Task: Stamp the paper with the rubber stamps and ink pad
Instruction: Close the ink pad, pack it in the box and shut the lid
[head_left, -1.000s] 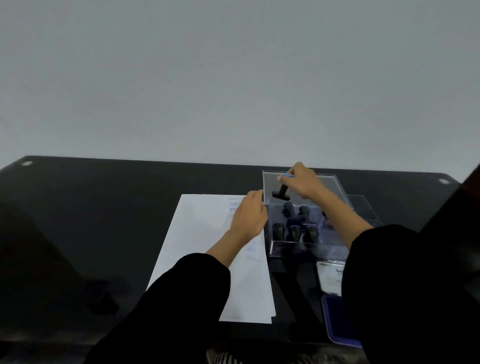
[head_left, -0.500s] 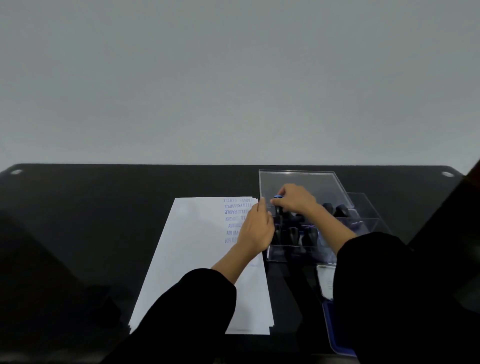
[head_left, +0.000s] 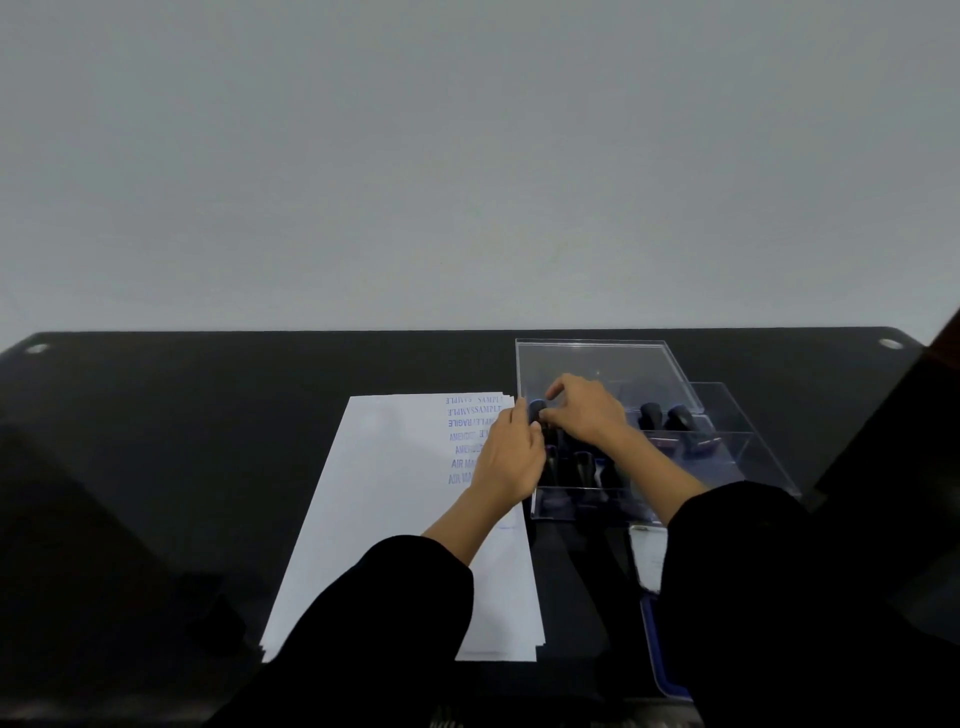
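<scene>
Stamp (head_left: 536, 410) stood upright in clear box (head_left: 597, 358), just left of right hand (head_left: 589, 413); knob touched by arched fingers, grip cannot be told. Left hand (head_left: 511, 460) laid flat on paper (head_left: 395, 493); right nearer.

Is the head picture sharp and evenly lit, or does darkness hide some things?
Head view: dim; the black rubber stamps in the clear plastic box merge into shadow. Head view: blue stamped words on the white paper sheet look soft but partly readable.
</scene>
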